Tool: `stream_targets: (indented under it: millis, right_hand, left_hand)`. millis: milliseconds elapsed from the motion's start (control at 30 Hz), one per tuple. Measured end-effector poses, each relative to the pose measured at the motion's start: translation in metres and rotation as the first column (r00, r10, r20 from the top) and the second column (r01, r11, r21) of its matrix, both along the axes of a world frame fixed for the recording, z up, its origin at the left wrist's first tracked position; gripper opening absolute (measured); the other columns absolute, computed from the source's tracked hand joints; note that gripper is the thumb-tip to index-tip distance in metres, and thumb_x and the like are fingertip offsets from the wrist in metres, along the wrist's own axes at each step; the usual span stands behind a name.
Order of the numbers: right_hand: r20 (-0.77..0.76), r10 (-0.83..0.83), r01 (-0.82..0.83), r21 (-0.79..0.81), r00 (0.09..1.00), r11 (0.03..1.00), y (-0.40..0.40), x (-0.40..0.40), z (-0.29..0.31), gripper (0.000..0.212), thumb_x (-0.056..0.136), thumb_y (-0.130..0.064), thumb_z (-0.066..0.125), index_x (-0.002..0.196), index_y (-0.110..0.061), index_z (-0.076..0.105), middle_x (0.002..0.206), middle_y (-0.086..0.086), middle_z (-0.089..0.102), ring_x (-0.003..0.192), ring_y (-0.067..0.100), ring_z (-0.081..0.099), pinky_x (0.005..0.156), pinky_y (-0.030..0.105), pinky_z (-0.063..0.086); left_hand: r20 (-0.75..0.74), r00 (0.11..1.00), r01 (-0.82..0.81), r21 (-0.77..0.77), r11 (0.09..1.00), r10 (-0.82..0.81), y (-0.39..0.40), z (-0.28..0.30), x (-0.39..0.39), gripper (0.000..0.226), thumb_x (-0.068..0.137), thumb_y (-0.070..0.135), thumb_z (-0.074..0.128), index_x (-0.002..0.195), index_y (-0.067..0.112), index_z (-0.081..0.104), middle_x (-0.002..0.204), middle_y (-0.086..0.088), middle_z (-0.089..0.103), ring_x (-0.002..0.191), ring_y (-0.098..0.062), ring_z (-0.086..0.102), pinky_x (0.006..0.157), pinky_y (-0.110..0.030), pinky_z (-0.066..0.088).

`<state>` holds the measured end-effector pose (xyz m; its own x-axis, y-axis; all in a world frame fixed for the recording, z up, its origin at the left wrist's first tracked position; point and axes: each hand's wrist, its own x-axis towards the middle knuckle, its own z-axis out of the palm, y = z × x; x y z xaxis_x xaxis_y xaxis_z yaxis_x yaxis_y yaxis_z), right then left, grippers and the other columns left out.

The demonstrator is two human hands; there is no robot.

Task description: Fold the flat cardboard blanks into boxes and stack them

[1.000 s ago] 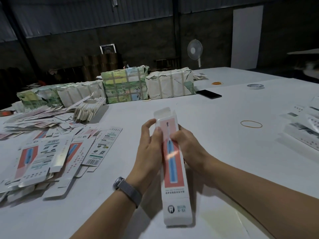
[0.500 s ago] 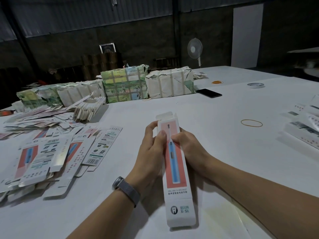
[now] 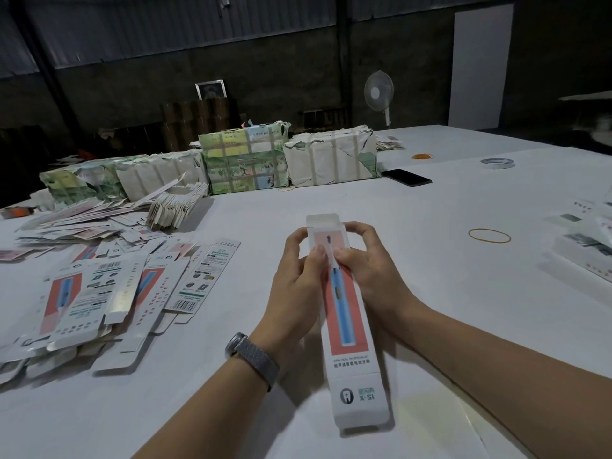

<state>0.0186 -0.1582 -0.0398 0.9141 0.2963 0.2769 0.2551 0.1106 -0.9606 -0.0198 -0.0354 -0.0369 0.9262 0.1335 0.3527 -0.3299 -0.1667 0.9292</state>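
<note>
Cardboard box (image 3: pixel 347 313), long & slim, w/ both hands.

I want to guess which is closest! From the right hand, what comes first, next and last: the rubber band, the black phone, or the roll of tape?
Measured from the right hand in the head view:
1. The rubber band, on the table just to its right.
2. The black phone, farther back, beside the wrapped bundles.
3. The roll of tape, far back on the right.
</note>
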Motion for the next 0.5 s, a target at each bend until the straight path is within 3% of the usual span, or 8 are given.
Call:
stream_targets:
  millis: [133, 367, 500]
  right_hand:
    - [-0.026, -0.018, 0.018, -0.003, 0.999, 1.000, -0.0033, 0.0023, 0.0033, 0.008, 0.103, -0.024, 0.049, 0.108, -0.030, 0.048, 0.095, 0.008, 0.074, 0.067, 0.021, 0.072, 0.066, 0.030, 0.061]
    - [-0.031, -0.090, 0.090, 0.001, 0.995, 0.996, -0.0058, 0.0061, 0.0031, 0.007, 0.103, -0.019, 0.049, 0.098, -0.014, 0.051, 0.094, 0.016, 0.066, 0.067, 0.016, 0.069, 0.066, 0.028, 0.059]
    - [0.004, -0.117, 0.117, 0.045, 0.993, 0.992, -0.0068, 0.0072, 0.0012, 0.009, 0.101, -0.016, 0.054, 0.101, -0.025, 0.049, 0.099, 0.010, 0.066, 0.073, 0.018, 0.070, 0.066, 0.025, 0.058]
  left_hand:
    - [-0.025, 1.000, 0.014, -0.032, 0.999, -0.015, 0.0004, -0.0029, 0.0002, 0.017, 0.108, 0.028, 0.043, 0.119, 0.040, 0.048, 0.086, 0.008, 0.077, 0.072, -0.016, 0.075, 0.063, -0.023, 0.057]
    - [-0.081, 0.994, 0.080, 0.037, 0.996, -0.077, -0.0008, -0.0058, 0.0008, 0.017, 0.107, 0.036, 0.040, 0.122, 0.043, 0.046, 0.083, 0.013, 0.075, 0.075, -0.014, 0.076, 0.064, -0.021, 0.058]
    - [-0.135, 0.987, 0.086, 0.023, 0.996, -0.082, 0.0001, -0.0056, 0.0020, 0.019, 0.106, 0.038, 0.042, 0.125, 0.040, 0.045, 0.082, 0.012, 0.076, 0.074, -0.015, 0.076, 0.062, -0.020, 0.057]
